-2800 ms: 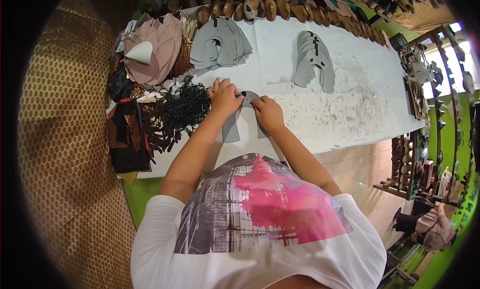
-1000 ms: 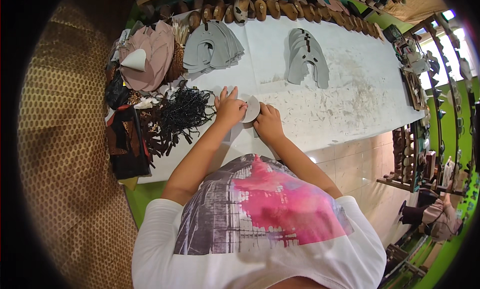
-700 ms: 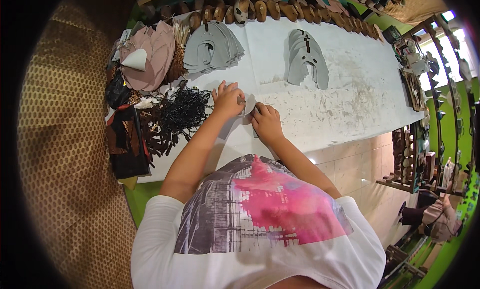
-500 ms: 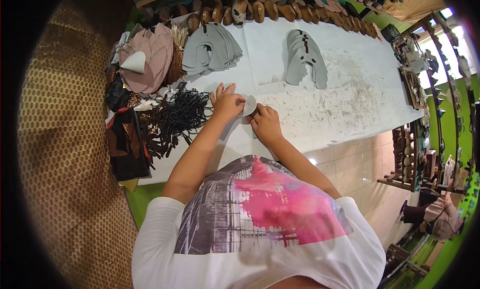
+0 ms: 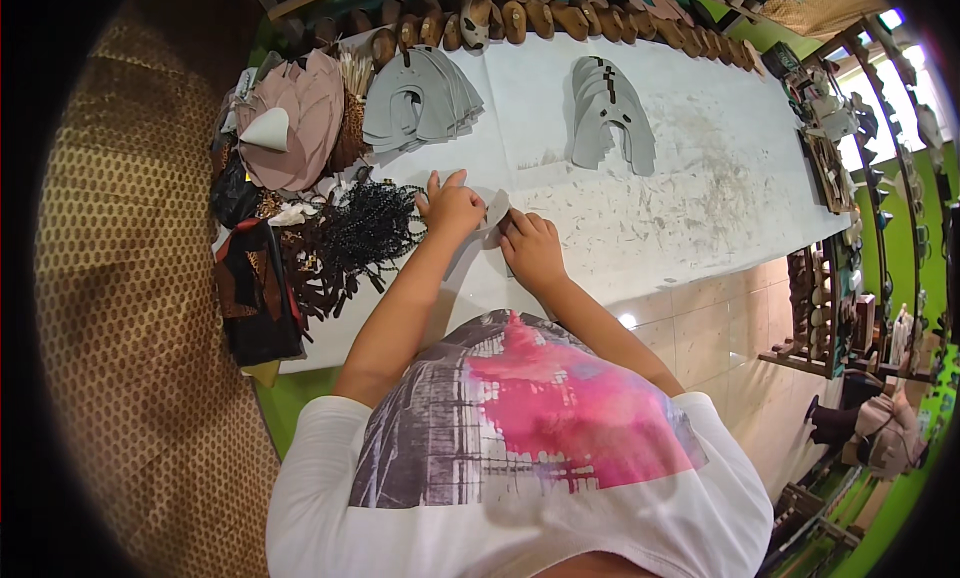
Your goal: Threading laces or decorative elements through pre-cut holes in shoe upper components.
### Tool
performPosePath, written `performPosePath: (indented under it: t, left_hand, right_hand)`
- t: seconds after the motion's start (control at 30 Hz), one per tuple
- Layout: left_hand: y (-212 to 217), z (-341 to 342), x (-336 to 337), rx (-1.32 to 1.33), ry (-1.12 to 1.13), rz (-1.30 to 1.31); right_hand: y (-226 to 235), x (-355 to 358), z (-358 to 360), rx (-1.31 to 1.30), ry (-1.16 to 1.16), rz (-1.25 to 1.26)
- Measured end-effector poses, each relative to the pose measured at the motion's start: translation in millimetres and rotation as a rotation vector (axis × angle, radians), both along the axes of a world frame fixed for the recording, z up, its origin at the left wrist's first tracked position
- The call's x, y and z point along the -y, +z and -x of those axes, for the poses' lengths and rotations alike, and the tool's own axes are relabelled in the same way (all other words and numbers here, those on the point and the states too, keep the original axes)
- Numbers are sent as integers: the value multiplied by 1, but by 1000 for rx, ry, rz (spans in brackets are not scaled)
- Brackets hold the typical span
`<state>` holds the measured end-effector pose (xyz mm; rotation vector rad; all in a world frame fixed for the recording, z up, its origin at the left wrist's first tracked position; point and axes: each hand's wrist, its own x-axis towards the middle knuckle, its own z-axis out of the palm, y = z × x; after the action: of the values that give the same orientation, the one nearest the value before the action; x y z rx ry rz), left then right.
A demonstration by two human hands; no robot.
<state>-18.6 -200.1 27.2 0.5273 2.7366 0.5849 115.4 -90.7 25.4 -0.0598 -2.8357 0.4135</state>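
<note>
— At the long white table [image 5: 735, 128], doing which step?
— Between left hand [image 5: 453, 213] and right hand [image 5: 533, 251], near the front edge: probably bending up one grey piece [image 5: 497, 209].
— And the fingers?
— On left, seemingly pinching its edge; on right, curled beside it, grip impossible to tell.
— And next?
— Calling, perhaps, for even pressing.

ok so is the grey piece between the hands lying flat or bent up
Bent up: the grey piece curves, its paler face showing, between the left hand and right hand. Whether it is creased, I cannot tell.
</note>
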Motion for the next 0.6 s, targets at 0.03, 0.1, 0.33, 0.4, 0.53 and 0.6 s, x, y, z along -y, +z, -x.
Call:
performPosePath:
  t: [0.03, 0.1, 0.33, 0.4, 0.53, 0.6]
  left_hand:
    - [2, 2, 0, 16, 9, 22]
    - [8, 5, 5, 6, -1, 7]
    - [3, -4, 4, -50, -128, -49]
    - [4, -6, 1, -18, -121, -41]
    - [-1, -5, 1, -21, -117, -14]
    - [-2, -7, 1, -22, -94, -29]
  right_hand:
    - [0, 0, 0, 0, -4, 0]
    - [1, 1, 1, -30, -18, 16]
    - [0, 2, 0, -63, -17, 33]
    - [-1, 0, -1, -14, -16, 9]
    - [-3, 1, -1, -31, -15, 30]
    - [-2, -1, 0, -1, -8, 37]
